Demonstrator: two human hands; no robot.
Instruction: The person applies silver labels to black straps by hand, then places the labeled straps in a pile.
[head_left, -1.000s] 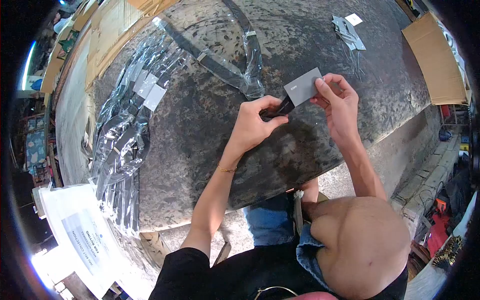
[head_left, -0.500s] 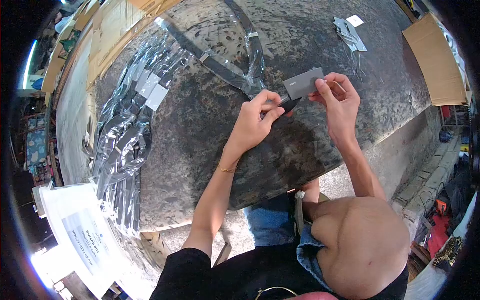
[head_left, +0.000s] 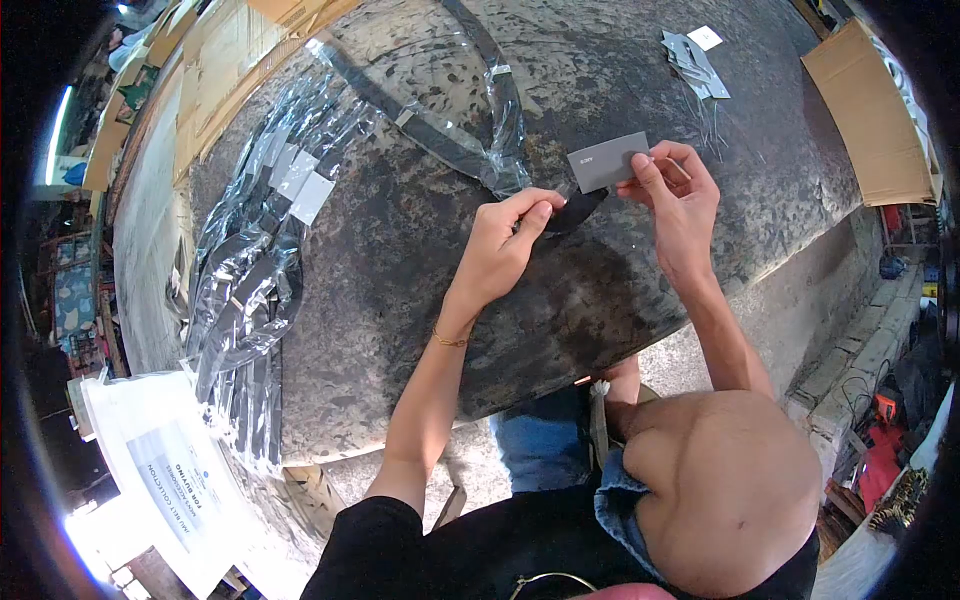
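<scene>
My right hand (head_left: pixel 683 200) pinches a grey cardboard tag (head_left: pixel 606 163) with small white print between thumb and fingers. Left of it, my left hand (head_left: pixel 505 245) is closed, thumb against forefinger, on a black belt (head_left: pixel 582 210) whose end shows just under the tag. From there the belt runs away over the table inside a clear plastic sleeve (head_left: pixel 450 147), bent into a V with pale bands around it. The fingers hide where the sleeve's near end lies.
Several sleeved belts (head_left: pixel 245 270) with grey tags (head_left: pixel 300 180) are piled at left on the dark, stained table (head_left: pixel 360 330). More tags (head_left: pixel 694 65) with strings lie at the far right. A cardboard box (head_left: pixel 865 110) is at the right edge, a printed white sack (head_left: pixel 165 460) lower left.
My left hand has drawn back a little to the left, away from the tag, and its fingers have closed more. The tag in my right hand faces up more fully.
</scene>
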